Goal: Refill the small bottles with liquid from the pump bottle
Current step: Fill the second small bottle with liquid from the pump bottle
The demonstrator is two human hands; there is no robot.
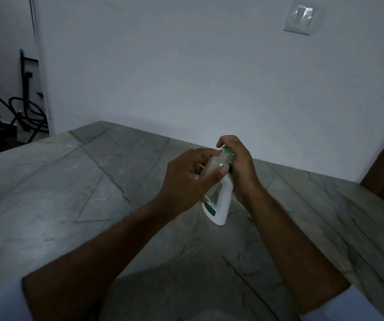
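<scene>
1. The pump bottle [222,205] looks like smooth white plastic with a slight sheen, and it carries a green and white printed label.
2. The small bottle [216,164] appears to be clear, glossy plastic, and its green cap [227,149] looks like plastic too.
3. The countertop [75,181] is grey stone with dark veins and a dull polish.
4. The wall [186,66] is matt painted plaster.
5. The switch plate [300,18] is glossy white plastic.
6. The sleeves [3,302] are pale, finely ribbed cloth.

Dim room, stone counter against a pale wall.

A grey veined counter [70,193] is set against a plain wall [163,66]; a switch [300,18] is mounted upper right, and dark cables [27,112] are seen far left.
</scene>
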